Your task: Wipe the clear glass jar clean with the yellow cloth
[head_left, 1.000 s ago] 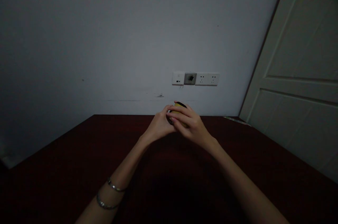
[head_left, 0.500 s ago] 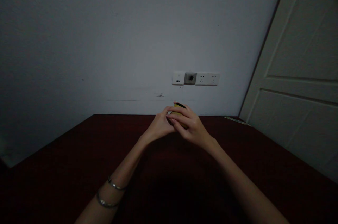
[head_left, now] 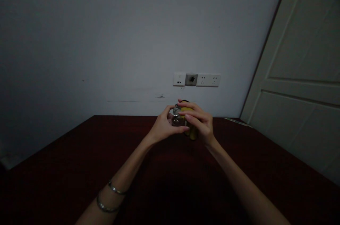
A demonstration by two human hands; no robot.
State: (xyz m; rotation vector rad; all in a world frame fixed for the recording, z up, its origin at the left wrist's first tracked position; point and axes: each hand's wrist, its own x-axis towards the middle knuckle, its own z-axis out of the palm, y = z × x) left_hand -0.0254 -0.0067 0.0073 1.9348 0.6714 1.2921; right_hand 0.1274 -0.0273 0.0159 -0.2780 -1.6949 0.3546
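Note:
My left hand (head_left: 162, 127) is closed round a clear, shiny, glass-like object (head_left: 176, 120), its thumb below and its fingers at the far side. A yellow piece with a dark edge (head_left: 193, 134) lies under the fingers of my right hand (head_left: 203, 120), which press it against the right side of the clear object. Both things are held together above the table, in front of the wall. My fingers hide much of them, and in the dim light I cannot tell their exact kind. Two silver bangles (head_left: 106, 206) circle my left forearm.
A dark red table (head_left: 127, 126) stretches out to a pale wall (head_left: 132, 41). White socket plates (head_left: 208, 80) and a grey plate (head_left: 191, 79) are set in the wall. To the right stands a panelled door (head_left: 300, 90). A thin strip (head_left: 237, 122) lies at the table's far right edge.
My right hand has shifted a little to the right and turned, with the yellow piece. The clear object between my hands now shows, and more of the yellow piece hangs below my right fingers.

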